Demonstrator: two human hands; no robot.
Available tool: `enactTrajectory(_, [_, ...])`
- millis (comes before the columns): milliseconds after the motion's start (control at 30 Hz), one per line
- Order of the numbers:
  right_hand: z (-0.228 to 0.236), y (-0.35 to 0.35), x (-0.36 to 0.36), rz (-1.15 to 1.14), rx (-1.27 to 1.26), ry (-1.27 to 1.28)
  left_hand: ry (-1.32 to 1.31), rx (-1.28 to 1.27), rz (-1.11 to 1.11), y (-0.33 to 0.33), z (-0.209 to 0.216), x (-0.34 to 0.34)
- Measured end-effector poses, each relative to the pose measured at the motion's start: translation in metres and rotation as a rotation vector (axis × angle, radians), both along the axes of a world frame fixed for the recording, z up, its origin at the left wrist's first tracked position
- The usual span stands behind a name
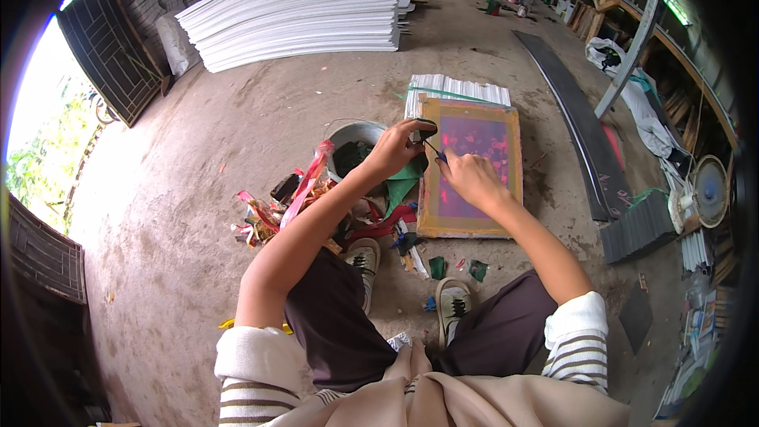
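My left hand (390,149) is closed on a small black piece (425,130), held up between thumb and fingers. Its material is too small to make out. My right hand (476,179) grips a thin tool with a dark blue handle (441,156); its slim dark tip points up at the black piece. Below both hands lies a flat screen frame (474,205), with a tan taped border and purple mesh spotted with pink. Left of it stands a grey metal bucket (335,136) holding dark scraps, with a green cloth (401,188) hanging beside it.
Crumpled ribbon-like scraps (273,209) lie left of the bucket. White strips (455,88) are stacked behind the frame. Green bits (477,270) lie near my shoes. A large stack of white sheets (292,16) stands farther back. Long black boards (565,111) lie right.
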State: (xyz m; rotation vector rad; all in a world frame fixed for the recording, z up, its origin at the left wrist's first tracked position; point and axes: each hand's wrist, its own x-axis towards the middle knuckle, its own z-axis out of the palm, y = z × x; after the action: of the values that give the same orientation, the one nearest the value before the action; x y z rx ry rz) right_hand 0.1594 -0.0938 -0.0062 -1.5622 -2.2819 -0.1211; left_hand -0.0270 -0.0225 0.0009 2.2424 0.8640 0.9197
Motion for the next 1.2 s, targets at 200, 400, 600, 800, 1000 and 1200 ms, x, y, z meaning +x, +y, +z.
enactTrajectory(200, [-0.002,0.002,-0.007,-0.012,-0.021,-0.088,0.019,0.088,-0.021,0.002,-0.007,-0.005])
enactTrajectory(400, [-0.008,0.003,-0.012,0.019,-0.054,-0.101,0.06,0.112,-0.039,-0.001,-0.009,-0.011])
enactTrajectory(600, [-0.027,0.016,-0.016,-0.069,-0.101,-0.018,0.037,0.191,-0.046,-0.011,-0.013,0.003])
enactTrajectory(800, [-0.024,0.013,-0.015,-0.048,-0.308,0.016,0.025,0.197,0.004,-0.008,-0.015,-0.005])
enactTrajectory(1000, [-0.033,0.02,-0.022,-0.093,-0.574,0.072,0.069,0.14,-0.016,-0.02,-0.016,-0.003])
enactTrajectory(1200, [-0.111,0.022,0.069,-0.333,-0.824,-0.449,0.012,0.047,-0.02,-0.033,0.014,0.014])
